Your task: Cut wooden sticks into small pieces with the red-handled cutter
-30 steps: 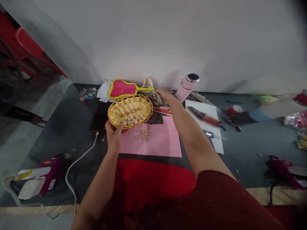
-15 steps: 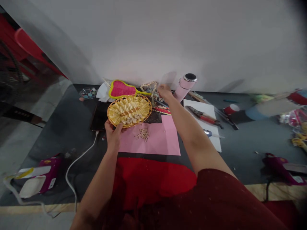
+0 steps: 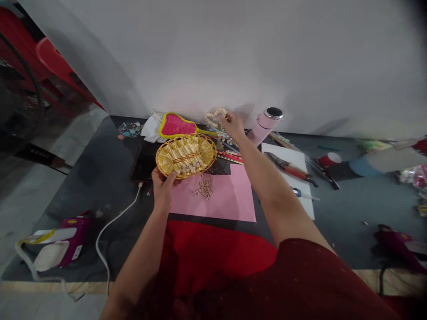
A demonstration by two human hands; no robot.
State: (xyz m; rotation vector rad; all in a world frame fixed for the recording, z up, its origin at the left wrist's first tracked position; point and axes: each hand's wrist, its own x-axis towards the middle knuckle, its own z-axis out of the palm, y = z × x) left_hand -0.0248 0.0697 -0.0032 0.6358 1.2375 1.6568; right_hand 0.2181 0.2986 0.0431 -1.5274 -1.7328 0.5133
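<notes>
My left hand is closed on the near-left rim of a yellow oval wicker basket, tilted toward me. Small pale pieces have gathered along its near side. By the wall, my right hand pinches the right side of a loop made of pale beads or chips. A pink hand-mirror-shaped piece with a yellow border lies behind the basket. Below the basket, a pile of small pale pellets rests on a pink sheet.
A pink flask stands right of my right hand. Red-handled pliers lie on white paper. A phone with a white cable is left of the basket. Purple devices sit on both sides.
My right hand has risen slightly, and the pale loop has lifted with it. The left hand still holds the basket. The whole view has shifted a little.
</notes>
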